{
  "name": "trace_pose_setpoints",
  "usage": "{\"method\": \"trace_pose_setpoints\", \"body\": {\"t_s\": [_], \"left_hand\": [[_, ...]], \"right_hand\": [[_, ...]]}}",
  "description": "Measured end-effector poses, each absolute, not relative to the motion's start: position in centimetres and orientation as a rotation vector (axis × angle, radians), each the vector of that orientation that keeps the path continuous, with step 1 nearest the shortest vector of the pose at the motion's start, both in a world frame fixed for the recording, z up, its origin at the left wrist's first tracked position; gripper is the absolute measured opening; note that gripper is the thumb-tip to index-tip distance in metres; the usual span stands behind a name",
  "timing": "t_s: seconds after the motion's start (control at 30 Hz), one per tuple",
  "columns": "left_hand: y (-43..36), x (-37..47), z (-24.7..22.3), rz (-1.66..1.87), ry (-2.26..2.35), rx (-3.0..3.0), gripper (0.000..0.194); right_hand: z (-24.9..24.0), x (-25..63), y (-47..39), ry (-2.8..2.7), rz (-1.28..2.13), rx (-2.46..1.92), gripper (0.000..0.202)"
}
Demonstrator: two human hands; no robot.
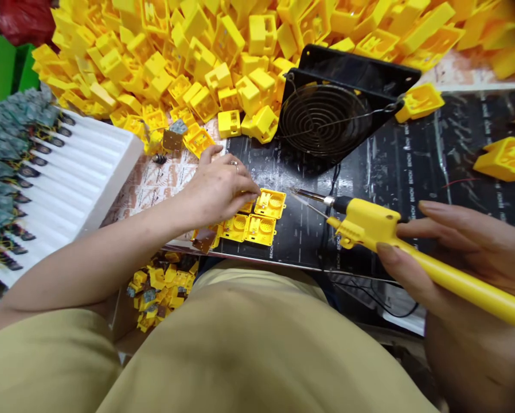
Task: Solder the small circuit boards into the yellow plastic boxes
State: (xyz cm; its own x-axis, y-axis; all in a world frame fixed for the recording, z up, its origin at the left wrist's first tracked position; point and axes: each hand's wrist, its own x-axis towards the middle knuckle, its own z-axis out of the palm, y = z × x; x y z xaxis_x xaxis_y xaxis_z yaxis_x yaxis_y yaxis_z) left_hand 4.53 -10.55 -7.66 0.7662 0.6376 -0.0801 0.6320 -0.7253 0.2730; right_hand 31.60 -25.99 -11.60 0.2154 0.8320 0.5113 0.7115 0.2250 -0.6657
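My left hand (223,186), with a ring on one finger, reaches over a small group of yellow plastic housings (261,229) on the black mat. Its thumb and index finger come together at the upper left of the top right housing (270,203); whatever is between them is too small to name. On the right, my right hand (464,258) is closed around a yellow soldering iron (369,221). The iron's metal tip and a thin tube beside it point left, a short way right of the housings. A brown board (205,240) lies at the group's left end.
A large heap of yellow housings (201,57) covers the back. A black fan (326,115) stands behind the iron. At left, a white foam tray (98,155) carries wired parts. More yellow pieces (165,287) fill a box below the bench edge. Loose housings (507,159) lie at right.
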Motion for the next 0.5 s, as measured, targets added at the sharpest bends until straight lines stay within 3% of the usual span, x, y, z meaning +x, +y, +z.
{"method": "trace_pose_setpoints", "body": {"t_s": [0.33, 0.5], "left_hand": [[-9.1, 8.2, -6.3, -0.414, 1.03, 2.682, 0.019], [-8.3, 8.5, -6.4, -0.44, 1.041, 2.592, 0.017]], "right_hand": [[-10.9, 29.4, -25.8, -1.446, 0.247, -1.453, 0.056], [-11.5, 29.2, -25.8, -1.503, 0.163, -1.388, 0.06]]}}
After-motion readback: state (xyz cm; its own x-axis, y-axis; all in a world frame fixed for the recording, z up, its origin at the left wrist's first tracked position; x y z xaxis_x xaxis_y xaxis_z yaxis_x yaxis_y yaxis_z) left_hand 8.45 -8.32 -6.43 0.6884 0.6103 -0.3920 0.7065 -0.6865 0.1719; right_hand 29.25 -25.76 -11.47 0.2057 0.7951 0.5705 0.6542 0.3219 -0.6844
